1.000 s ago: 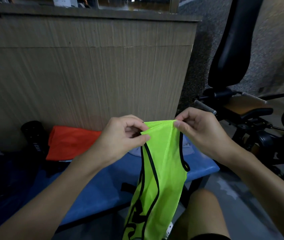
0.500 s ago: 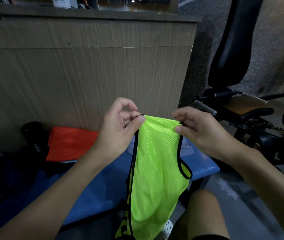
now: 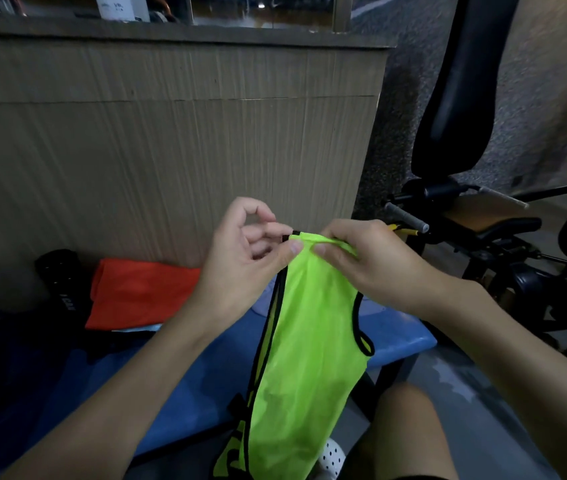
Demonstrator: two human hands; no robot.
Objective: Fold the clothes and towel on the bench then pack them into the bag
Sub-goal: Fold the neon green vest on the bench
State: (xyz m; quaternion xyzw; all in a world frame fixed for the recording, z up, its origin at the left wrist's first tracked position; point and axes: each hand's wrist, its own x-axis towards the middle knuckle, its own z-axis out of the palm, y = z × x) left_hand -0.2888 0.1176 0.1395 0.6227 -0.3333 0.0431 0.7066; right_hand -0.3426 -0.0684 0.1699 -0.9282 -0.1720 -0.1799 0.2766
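Blue bench [image 3: 178, 393], one orange garment [image 3: 140, 292]; left hand [image 3: 240, 258], right hand [image 3: 372, 261] pinch top of one green vest [image 3: 309, 358].

A gym: padded exercise machine [image 3: 455, 109] with handle grips; blue bench [image 3: 157, 389].

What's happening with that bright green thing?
A person is holding up a green vest with black trim. The left hand pinches one top corner and the right hand pinches the top edge beside it, so the vest hangs down in front of the blue bench. An orange garment lies on the bench by the wall. The vest is not folded or packed yet.
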